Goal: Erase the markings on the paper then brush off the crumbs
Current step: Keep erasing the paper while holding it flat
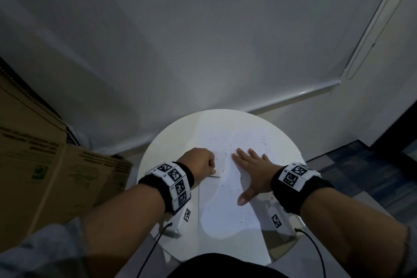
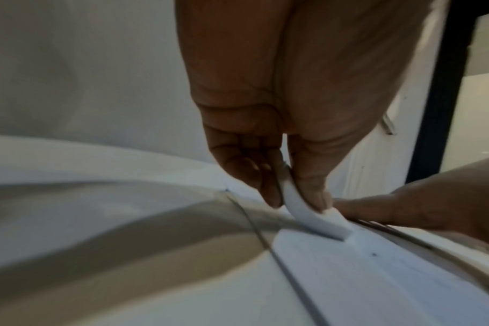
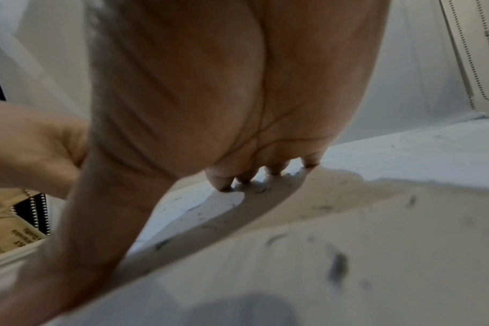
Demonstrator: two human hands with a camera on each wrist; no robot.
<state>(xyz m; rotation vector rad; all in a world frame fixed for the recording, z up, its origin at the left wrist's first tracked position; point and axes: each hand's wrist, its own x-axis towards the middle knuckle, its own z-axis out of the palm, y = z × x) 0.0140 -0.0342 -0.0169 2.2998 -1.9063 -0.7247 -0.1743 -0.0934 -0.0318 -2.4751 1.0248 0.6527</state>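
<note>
A white sheet of paper [image 1: 225, 205] lies on the round white table [image 1: 158, 149], strewn with dark eraser crumbs [image 1: 262, 142]. My left hand [image 1: 200, 165] pinches a white eraser [image 2: 310, 216] between thumb and fingers, its lower end pressed on the paper [image 2: 377, 282] near the sheet's left edge. My right hand [image 1: 250, 169] lies flat with spread fingers on the paper, just right of the eraser. In the right wrist view the fingertips [image 3: 224, 180] press the sheet among crumbs [image 3: 338, 266]. Any pencil markings are too faint to tell from the crumbs.
A brown cardboard box [image 1: 45, 165] stands close on the left of the table. A white wall and roller blind with a bead chain [image 1: 72, 137] rise behind. Blue patterned floor [image 1: 361, 165] shows to the right. Thin black cables [image 1: 316, 248] hang from both wrists.
</note>
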